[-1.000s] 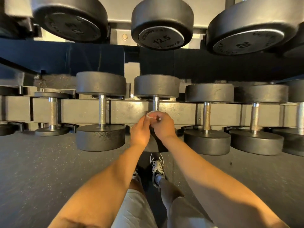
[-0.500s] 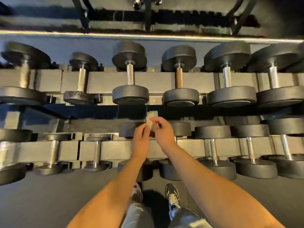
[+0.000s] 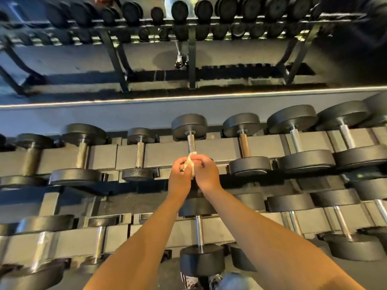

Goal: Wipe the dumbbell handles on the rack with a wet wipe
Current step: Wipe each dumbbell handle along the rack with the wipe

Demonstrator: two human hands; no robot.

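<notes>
- Looking down, I see my shoes (image 3: 191, 282) on the floor, just under a low dumbbell (image 3: 202, 259).
- Higher up, my left hand (image 3: 180, 177) and right hand (image 3: 207, 174) are close together.
- The fingers (image 3: 178, 165) of both hands are curled and pinch the wet wipe (image 3: 190, 162) between them.
- The wet wipe is at the near end of a top-row dumbbell handle (image 3: 191, 143) on the rack (image 3: 163, 155); I cannot tell if it touches.
- Far back, more weights (image 3: 180, 11) show, all blurry.
</notes>
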